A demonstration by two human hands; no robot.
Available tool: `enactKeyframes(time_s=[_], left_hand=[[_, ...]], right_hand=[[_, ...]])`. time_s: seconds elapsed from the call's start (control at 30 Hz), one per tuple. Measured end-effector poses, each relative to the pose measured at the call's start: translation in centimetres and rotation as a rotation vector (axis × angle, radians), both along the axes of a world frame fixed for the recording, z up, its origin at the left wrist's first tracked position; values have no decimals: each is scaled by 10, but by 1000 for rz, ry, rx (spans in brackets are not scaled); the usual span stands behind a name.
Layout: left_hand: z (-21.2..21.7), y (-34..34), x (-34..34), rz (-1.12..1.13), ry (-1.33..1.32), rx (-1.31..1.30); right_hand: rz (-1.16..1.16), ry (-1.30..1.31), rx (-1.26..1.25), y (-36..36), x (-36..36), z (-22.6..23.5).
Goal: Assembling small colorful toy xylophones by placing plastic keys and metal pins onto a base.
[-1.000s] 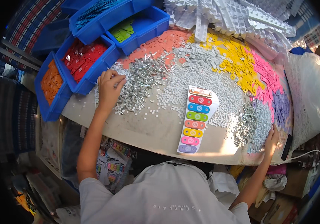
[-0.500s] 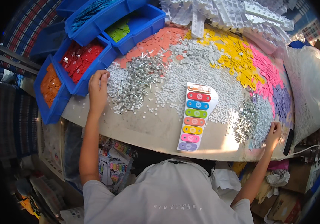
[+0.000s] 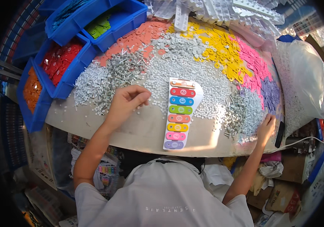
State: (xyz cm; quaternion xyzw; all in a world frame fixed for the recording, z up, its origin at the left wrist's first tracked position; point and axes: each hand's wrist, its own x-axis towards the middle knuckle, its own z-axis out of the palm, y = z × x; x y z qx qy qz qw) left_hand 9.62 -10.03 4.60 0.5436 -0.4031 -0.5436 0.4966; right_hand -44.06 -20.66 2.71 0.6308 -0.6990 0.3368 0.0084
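A toy xylophone point(image 3: 181, 118) with a white base and a column of coloured, numbered bars lies on the table. To its left, my left hand point(image 3: 128, 101) hovers over the near side of a heap of silver screws point(image 3: 126, 68), thumb and fingertips pinched together. Anything between them is too small to make out. My right hand point(image 3: 267, 128) is closed at the fingertips, at the right edge of a pile of small silver pins point(image 3: 250, 123). What it holds, if anything, is hidden. Small white washers point(image 3: 192, 66) spread behind the xylophone.
Blue bins point(image 3: 65, 85) with red, orange and green bars stand at the left. Coral, yellow point(image 3: 222, 45), pink point(image 3: 253, 68) and purple bars point(image 3: 270, 94) ring the far side. White bases point(image 3: 215, 15) are stacked behind; a clear plastic bag point(image 3: 302, 83) is at right.
My left hand has moved right, from beside the red bin to over the table nearer the xylophone. The whole view has shifted slightly. My right hand stays by the pins.
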Motion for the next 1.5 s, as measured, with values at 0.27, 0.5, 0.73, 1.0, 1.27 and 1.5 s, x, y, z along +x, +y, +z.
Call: enactKeyframes(time_s=[0.27, 0.5, 0.73, 1.0, 1.27, 1.5], left_hand=[[-15, -44, -34, -166, 226, 86], [-24, -60, -41, -135, 170, 136], [-23, -62, -40, -150, 174, 120], [-22, -64, -43, -176, 151, 133], [-33, -62, -46, -139, 117, 190], [-23, -65, -52, -123, 92, 298]], right_hand=[[460, -1020, 567, 23, 192, 42], [667, -793, 738, 2, 245, 21], [662, -657, 756, -6, 260, 22], [702, -603, 741, -9, 261, 15], [617, -397, 257, 19, 270, 64], [1396, -1023, -826, 121, 228, 179]])
